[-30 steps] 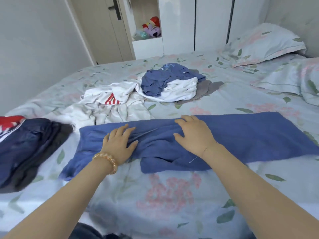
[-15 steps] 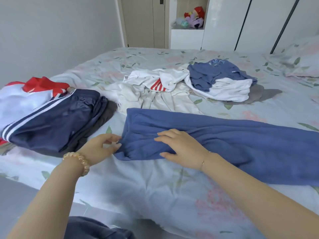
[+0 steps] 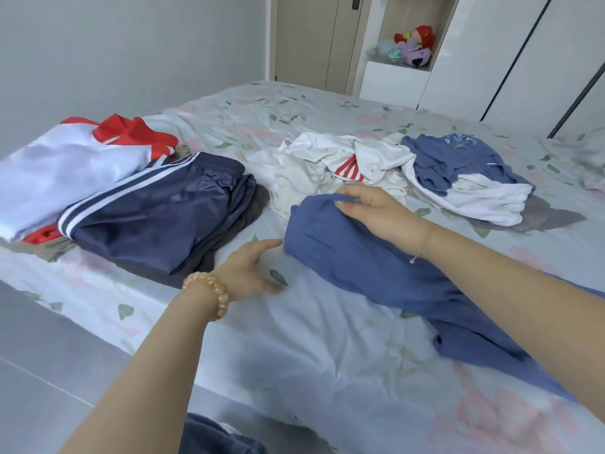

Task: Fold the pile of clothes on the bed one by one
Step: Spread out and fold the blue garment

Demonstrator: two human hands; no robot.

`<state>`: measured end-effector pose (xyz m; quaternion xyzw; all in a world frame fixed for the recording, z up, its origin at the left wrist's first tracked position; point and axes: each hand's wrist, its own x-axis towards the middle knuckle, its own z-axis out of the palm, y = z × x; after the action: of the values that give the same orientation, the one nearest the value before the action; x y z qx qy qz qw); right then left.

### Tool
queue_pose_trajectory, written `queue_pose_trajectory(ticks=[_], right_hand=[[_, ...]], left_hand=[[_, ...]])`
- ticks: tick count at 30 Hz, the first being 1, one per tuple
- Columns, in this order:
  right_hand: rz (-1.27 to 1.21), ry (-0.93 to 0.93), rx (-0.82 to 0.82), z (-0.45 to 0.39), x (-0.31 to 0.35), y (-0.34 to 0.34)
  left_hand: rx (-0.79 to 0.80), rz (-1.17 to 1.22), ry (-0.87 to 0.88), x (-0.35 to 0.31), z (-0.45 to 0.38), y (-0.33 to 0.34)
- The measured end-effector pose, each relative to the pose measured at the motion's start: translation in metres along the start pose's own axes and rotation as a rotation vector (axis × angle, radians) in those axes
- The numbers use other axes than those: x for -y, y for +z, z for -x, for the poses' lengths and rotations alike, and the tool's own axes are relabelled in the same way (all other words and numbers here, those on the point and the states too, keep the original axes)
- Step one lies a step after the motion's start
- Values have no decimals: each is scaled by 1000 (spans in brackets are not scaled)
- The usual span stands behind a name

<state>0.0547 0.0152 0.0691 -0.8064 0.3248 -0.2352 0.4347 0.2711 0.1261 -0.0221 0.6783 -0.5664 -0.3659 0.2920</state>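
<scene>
Folded stack (image 3: 154, 208) sits far left on the bed (image 3: 311, 355). Left hand (image 3: 252, 270) is flat on the sheet, fingers loosely spread, holding nothing, fingertips just at the near-left end of the blue garment (image 3: 376, 267). Right hand (image 3: 376, 208) pinches that end's top edge, fingers closed on cloth. Garment's long axis runs from the hands away to the lower right. Unfolded pile (image 3: 393, 168) lies behind. No containers in view.

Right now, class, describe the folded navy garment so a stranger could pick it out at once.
Start at the floral-sheeted bed and look to its left edge. There the folded navy garment lies beside a white and red one. Alone among its neighbours, it is shiny dark navy with white side stripes.
</scene>
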Motion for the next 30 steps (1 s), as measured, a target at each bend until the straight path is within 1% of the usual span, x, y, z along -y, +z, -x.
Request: queue_pose_trajectory(ticks=[3,5,7,8,9,11,13,15,17,19,20,22,24,26,28,30], right_hand=[[-105,90,-50,-27,11,-14],[-135,134,-58,-42,17,-19],[-217,197,-30,-50,21,-21],[-277,231,-7,-52,22,-21],[-335,257,20,-54,22,-21],[-420,276,86,-57,20,-20],[-474,280,137,-58,16,-20],[-505,282,157,-59,9,-20],[-495,272,145,-61,4,-19],[-464,257,93,-65,-3,-19],[-448,257,72,-68,-8,-18],[-391,256,55,-73,-20,-15],[-275,264,51,-77,-37,-10],[-28,252,49,-78,-55,-4],[265,202,64,-79,-74,1],[410,146,61,-80,-89,4]], left_hand=[[-25,225,37,-9,-8,12],[-119,369,64,-16,-12,20],[-252,474,96,-24,-15,22],[-296,545,95,-27,-16,20],[-299,606,95,-27,-18,17],[-191,664,88,-27,-19,11],[-59,594,134,-25,-20,12],[-17,538,166,-24,-22,15],[-35,501,182,-26,-21,17],[-113,425,191,-28,-21,14],[-119,445,200,-30,-20,12],[-43,596,189,-36,-18,8],[35,685,113,-40,-21,9],[51,605,-3,-40,-27,13],[52,453,-77,-35,-36,19],[38,358,-138,-29,-41,25]])
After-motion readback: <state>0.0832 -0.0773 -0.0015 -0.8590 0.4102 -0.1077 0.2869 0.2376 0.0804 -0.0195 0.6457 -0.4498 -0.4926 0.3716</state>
